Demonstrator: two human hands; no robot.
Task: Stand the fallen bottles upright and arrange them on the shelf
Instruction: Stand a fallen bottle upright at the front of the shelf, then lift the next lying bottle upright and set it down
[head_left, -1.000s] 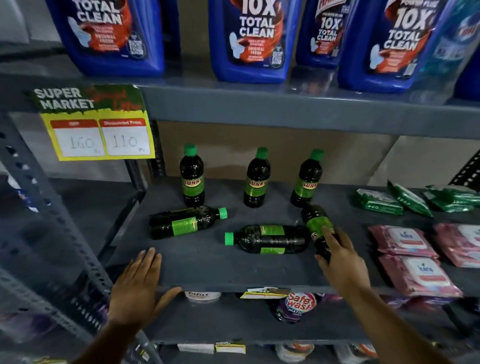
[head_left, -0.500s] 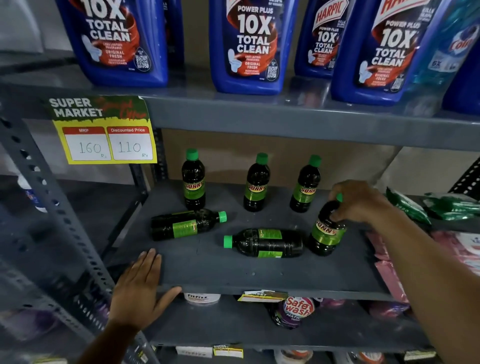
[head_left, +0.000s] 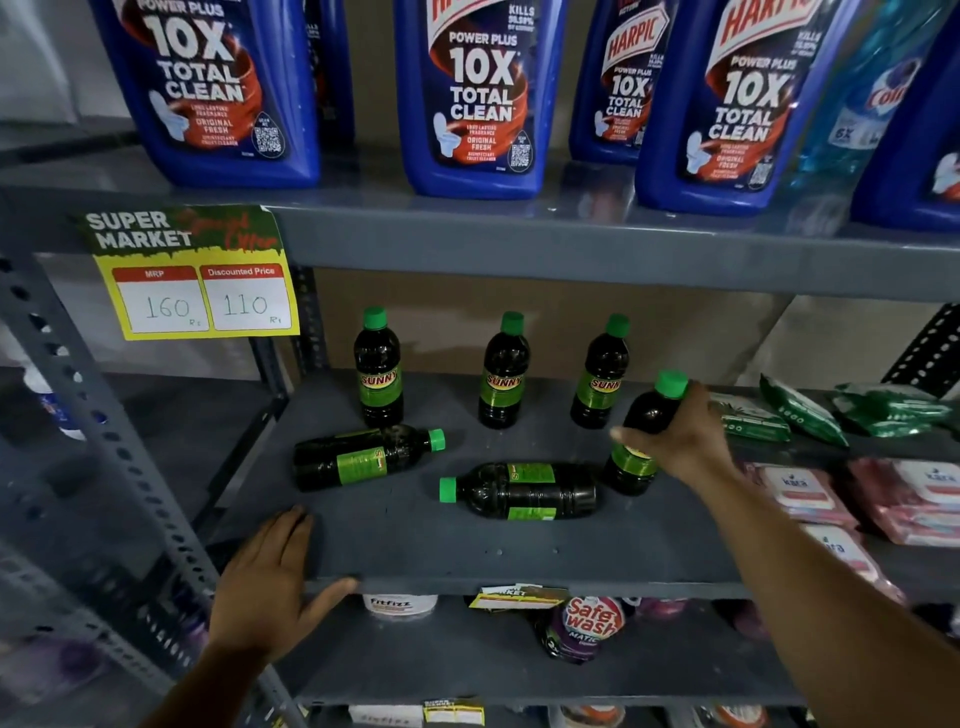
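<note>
Grey metal shelving fills my view, with big blue cleaner jugs (head_left: 470, 98) on the board above and a yellow price tag (head_left: 200, 291) hanging at about 10 o'clock. On the middle shelf (head_left: 467, 551) three dark bottles with green caps stand in a back row: one at the left (head_left: 378, 376), one in the middle (head_left: 503, 379), one at the right (head_left: 600, 382).

My right hand (head_left: 680, 441) is wrapped around the shoulder and middle of a fourth bottle (head_left: 647, 415), at about 3 o'clock from the row, fingers closed over its label. It leans a little, its base on or just above the board; I cannot tell which. My left hand (head_left: 270, 587) lies flat and open on the front lip of the shelf at 7 o'clock, holding nothing.

Two bottles are down: one (head_left: 363, 457) at 9 o'clock with its cap pointing right, the other (head_left: 519, 491) near the centre with its cap pointing left, its base just beside the one I hold.

These look like full, stiff plastic bottles, so I expect some weight and a smooth, rounded body that rolls easily. I judge the best hold is around the label band, where the wrap gives some grip, rather than by the narrow cap.
</note>
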